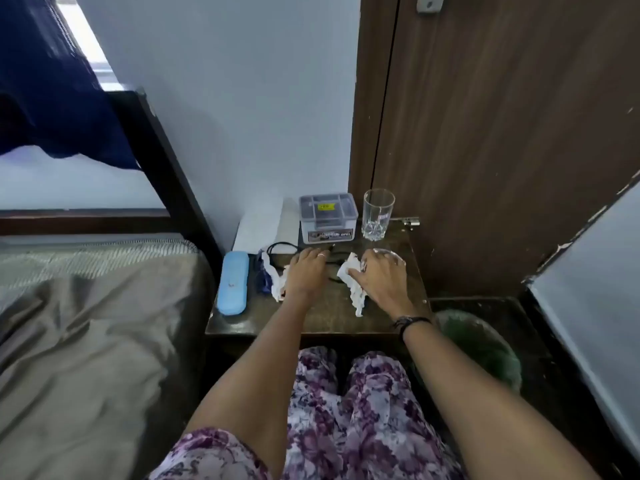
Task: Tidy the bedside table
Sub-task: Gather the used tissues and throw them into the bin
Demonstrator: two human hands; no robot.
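My left hand [306, 271] lay palm down on the dark wooden bedside table [311, 320], fingers stretched flat toward the far side and gripping nothing. Its fingertips reached a thin black cord [282, 245] that looped across the top. Just left of that hand sat a crumpled white tissue [273, 278] with a bit of blue in it, touching the side of my palm. Further left, along the table's left edge, lay a light blue case [233, 283], lengthwise from near to far.

My right hand [379, 275] pressed down on a second crumpled white tissue [353, 282], the fingers curled over its far end; whether I had truly pinched it I could not tell. Just beyond that hand a small clear glass dish [389, 253] peeked out.

At the far edge stood a clear plastic box [327, 218] with a grey lid, and right of it an upright empty drinking glass [377, 214]. A green bin [481, 344] stood on the floor to the table's right.
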